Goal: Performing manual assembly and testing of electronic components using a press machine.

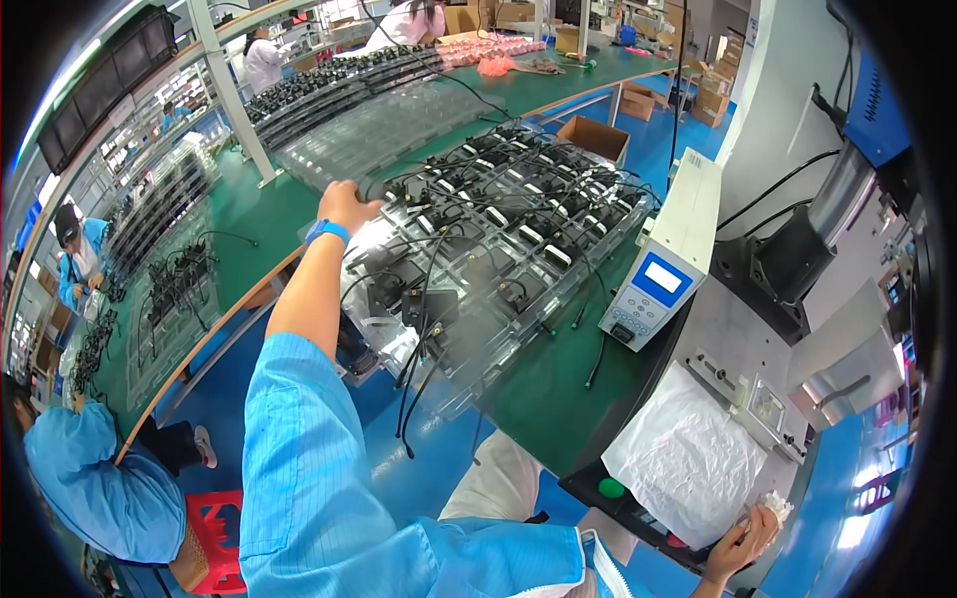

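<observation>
My left hand (347, 207), with a blue band at the wrist, reaches out to the far left edge of a clear plastic tray (469, 269). Its fingers are curled beside a black part (371, 189), and what they grip is hidden. Rows of small black devices (518, 199) with thin black cables fill the tray; several cables (419, 384) hang over its near side. At the lower right, my right hand (744, 546) is closed on a crumpled white wad (778, 508). It rests by the corner of a wrinkled white sheet (688, 453) on the machine base.
A white control box (663, 254) with a small screen stands right of the tray. Beyond it rises a machine column (797, 254) with a metal fixture (768, 409). A green button (611, 487) sits at the front. Co-workers sit at the left, one near a red chair (214, 543).
</observation>
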`<state>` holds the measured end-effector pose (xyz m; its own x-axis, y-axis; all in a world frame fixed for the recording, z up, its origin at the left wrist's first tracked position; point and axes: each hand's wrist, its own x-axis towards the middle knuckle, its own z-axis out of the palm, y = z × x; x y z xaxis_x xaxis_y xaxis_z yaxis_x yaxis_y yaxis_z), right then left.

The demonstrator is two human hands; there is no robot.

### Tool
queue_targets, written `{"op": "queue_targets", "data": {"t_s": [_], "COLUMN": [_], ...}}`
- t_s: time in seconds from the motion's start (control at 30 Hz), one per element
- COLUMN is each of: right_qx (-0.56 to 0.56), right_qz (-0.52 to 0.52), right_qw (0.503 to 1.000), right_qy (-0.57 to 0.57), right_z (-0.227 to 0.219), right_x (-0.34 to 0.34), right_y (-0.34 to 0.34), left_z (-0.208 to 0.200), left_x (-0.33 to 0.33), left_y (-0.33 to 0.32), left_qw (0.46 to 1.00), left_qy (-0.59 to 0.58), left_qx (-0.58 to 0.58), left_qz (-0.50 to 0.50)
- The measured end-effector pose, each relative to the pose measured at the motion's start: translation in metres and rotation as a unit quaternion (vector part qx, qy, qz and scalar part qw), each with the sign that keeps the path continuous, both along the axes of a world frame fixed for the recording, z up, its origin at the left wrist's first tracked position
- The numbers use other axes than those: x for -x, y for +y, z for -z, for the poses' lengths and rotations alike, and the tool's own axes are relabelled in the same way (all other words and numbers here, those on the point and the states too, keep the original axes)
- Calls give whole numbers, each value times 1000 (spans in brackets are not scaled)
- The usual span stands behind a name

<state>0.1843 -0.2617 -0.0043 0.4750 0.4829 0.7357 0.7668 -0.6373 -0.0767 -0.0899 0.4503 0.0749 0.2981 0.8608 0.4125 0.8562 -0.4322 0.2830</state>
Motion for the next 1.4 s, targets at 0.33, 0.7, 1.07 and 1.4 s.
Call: {"op": "queue_targets", "data": {"t_s": [0.33,0.7,1.07,1.4], "right_qx": [-89,86,-137,-27], "right_qz": [-112,-502,-377,-281], "right_qw": [990,841,720,797], "right_qy": [14,185,566,533], "right_z": [-35,-140,-100,-111], "right_x": [17,123,123,109], "right_y": [18,98,75,35], "left_z": [-84,-90,-56,-69], "left_x": [-17,-7,-29,-40], "left_y": [-233,-411,-441,-445], "left_qw": [729,524,691,646], "left_qy": [-326,94,-72,-119], "left_qx": [418,577,-141,-57], "left_qz": [432,619,705,752]}}
